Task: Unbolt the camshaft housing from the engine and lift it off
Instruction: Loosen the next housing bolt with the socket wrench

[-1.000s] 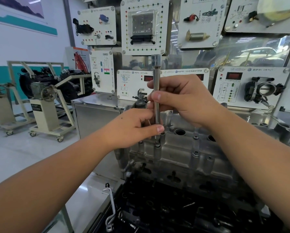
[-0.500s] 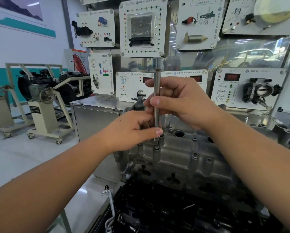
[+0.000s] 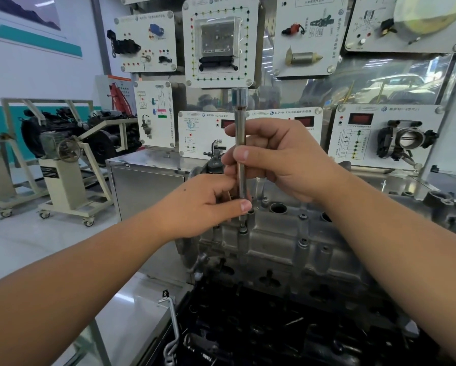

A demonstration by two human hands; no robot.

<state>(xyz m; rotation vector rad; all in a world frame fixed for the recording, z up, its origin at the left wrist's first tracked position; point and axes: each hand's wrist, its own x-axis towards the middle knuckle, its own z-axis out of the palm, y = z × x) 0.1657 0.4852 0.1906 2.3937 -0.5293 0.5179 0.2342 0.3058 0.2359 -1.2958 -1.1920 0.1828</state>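
Steel extension bar (image 3: 240, 143) stood upright on bolt (image 3: 243, 229) at housing's left end. Right hand (image 3: 279, 157) fingers wrapped bar's middle; left hand (image 3: 208, 207) pinched bar low, just above bolt. Camshaft housing (image 3: 274, 241) sat on engine, not lifted. Other bolts (image 3: 303, 243) right of bar looked still seated: unbolting early, judged.

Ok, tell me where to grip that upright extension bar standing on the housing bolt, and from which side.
Grip the bare middle of the extension bar, coming from the sides. It stands upright, slim and round, its tip down on a bolt in the camshaft housing. The right hand holds mid-shaft; the left hand pinches near the bottom.
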